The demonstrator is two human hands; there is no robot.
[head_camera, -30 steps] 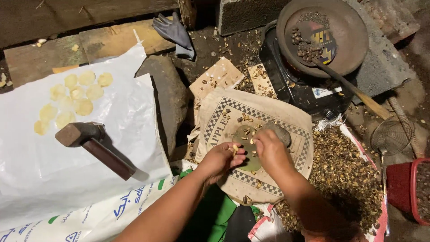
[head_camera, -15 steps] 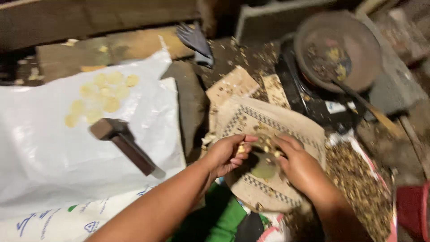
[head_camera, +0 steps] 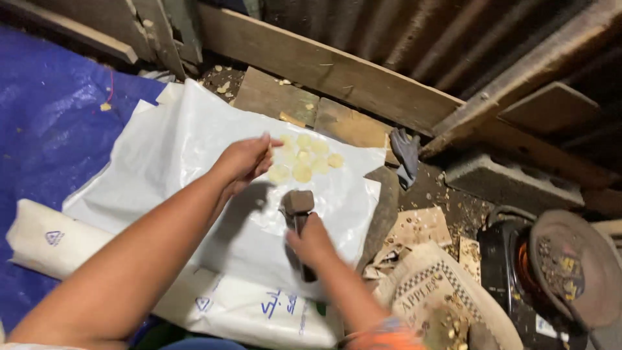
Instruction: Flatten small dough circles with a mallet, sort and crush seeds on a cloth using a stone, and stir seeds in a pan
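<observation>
The left hand [head_camera: 245, 157] reaches out over the white sheet [head_camera: 175, 149]. Its fingertips are right at the edge of the little heap of yellow pieces [head_camera: 304, 170]. The fingers are bunched close together. I cannot tell if they pinch a piece or just touch the heap.

The right hand [head_camera: 311, 241] is wrapped tight around the handle of the hammer [head_camera: 298, 202]. The hammer head rests on the sheet, just below the yellow pieces and near the left hand.

So I think this is the putting-down part: one hand is at the heap and the other has the hammer. The hammer is close to the fingers, so any move with it needs care. The heap is small and loose, so a bump could scatter it.

Some things are hard to see. The right hand is blurry and it hides most of the handle. The bag [head_camera: 427, 285] with bits of shell on it is cut off at the bottom. The round pan [head_camera: 576, 272] runs off the right side, and what is in it is too dark to make out. A grey glove [head_camera: 406, 152] lies by the wooden plank [head_camera: 324, 65].
</observation>
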